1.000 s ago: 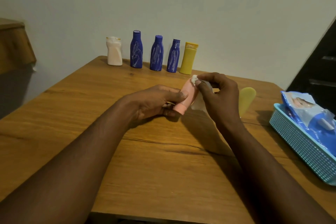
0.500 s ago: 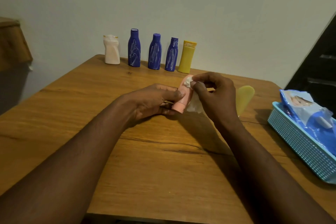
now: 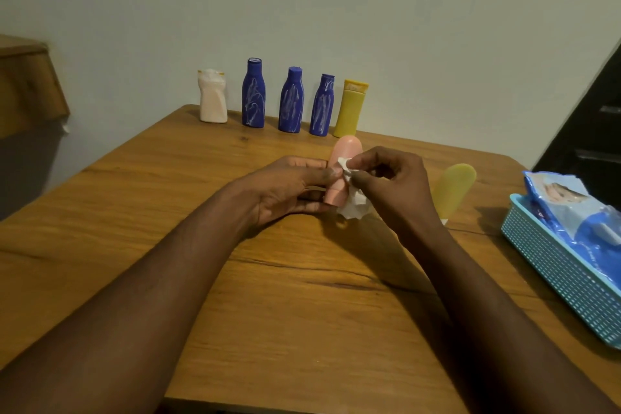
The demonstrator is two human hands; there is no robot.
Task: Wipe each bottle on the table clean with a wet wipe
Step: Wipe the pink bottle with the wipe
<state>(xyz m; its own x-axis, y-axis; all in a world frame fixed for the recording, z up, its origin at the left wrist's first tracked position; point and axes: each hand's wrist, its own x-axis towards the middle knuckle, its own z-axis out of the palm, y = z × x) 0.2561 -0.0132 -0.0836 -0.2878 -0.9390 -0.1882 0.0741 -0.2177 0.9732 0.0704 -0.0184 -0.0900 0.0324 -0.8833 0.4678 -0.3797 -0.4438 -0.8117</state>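
Wooden worktop (image 3: pixel 302 312) against a plain pale wall; all positions below are given from the pink bottle (image 3: pixel 346 151).

1. Left grip: my left hand (image 3: pixel 285 188) is closed on the pink bottle. Thumb and fingers curl round its lower half, near the cap end. The bottle is tilted, rounded end up and away from me, cap end down.
2. Right grip: my right hand (image 3: pixel 393 188) pinches the wet wipe (image 3: pixel 353 205) between thumb and forefinger and presses it on the bottle's right side. The loose part of the wipe hangs crumpled below the cap end.
3. Pose: both forearms reach in from the near edge and converge on the bottle, palms turned towards each other.
4. Behind the pink bottle, along the wall, a row stands upright: white bottle (image 3: pixel 213 97) farthest left, three blue bottles (image 3: pixel 291 101) with white streaks, then a yellow bottle (image 3: pixel 351 109) directly behind.
5. Right of the pink bottle, a pale yellow bottle (image 3: pixel 453 188) shows partly behind my right hand.
6. Far right of the pink bottle, a teal basket (image 3: pixel 564 279) holds a blue wipes pack (image 3: pixel 571 212).
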